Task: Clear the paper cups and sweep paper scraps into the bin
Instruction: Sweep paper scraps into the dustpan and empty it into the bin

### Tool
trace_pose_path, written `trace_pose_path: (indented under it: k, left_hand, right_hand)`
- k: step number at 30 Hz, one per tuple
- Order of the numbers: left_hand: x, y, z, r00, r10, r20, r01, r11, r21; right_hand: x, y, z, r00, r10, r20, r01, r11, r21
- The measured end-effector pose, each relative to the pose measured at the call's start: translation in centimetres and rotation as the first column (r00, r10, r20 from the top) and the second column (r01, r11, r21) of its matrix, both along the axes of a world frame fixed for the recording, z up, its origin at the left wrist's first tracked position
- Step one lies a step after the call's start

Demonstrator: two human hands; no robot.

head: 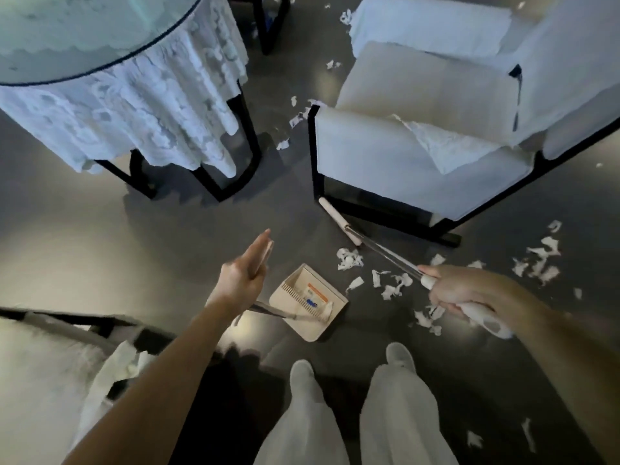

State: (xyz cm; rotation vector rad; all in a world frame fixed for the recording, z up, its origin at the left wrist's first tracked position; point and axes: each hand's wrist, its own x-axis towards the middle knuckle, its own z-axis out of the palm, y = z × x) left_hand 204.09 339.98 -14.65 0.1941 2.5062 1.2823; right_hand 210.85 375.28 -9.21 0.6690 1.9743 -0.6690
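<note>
Sweeping is the step in hand. The right hand [463, 297] grips the broom [382, 251] by its white handle, and the left hand [246, 273], fingers straight and holding nothing, hovers over the dustpan [308, 300] on the floor. The broom's long axis slants from that grip away to its head by the armchair's [402, 156] front leg. Next, probably: drag the paper scraps [392, 286] sideways — into the pan.
</note>
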Motion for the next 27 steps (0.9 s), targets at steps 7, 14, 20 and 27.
trace_pose_path:
  k: [7,14,20,27]
  left_hand:
    - [-5.5,-1.7,-1.8,0.997,-0.083,0.007,0.082,0.996,0.033]
    - [-7.1,-0.5,-2.2,0.989,-0.142,0.041,0.135,0.981,0.142]
    - [-4.8,-1.0,-0.9,0.974,-0.224,-0.023,0.225,0.963,0.152]
    - [-3.7,0.4,-0.3,0.923,-0.377,-0.079,0.385,0.912,0.144]
  right_hand:
    - [3.0,-8.3,-3.1,0.988,-0.138,0.072,0.140,0.990,-0.030]
    - [6.5,-8.4,-1.0,0.888,-0.394,0.238,0.447,0.862,-0.238]
    - [9.0,-7.2,1.5,0.817,-0.525,0.239,0.575,0.776,-0.259]
    - [13.5,-7.2,2.4,0.751,-0.657,0.067,0.658,0.735,-0.165]
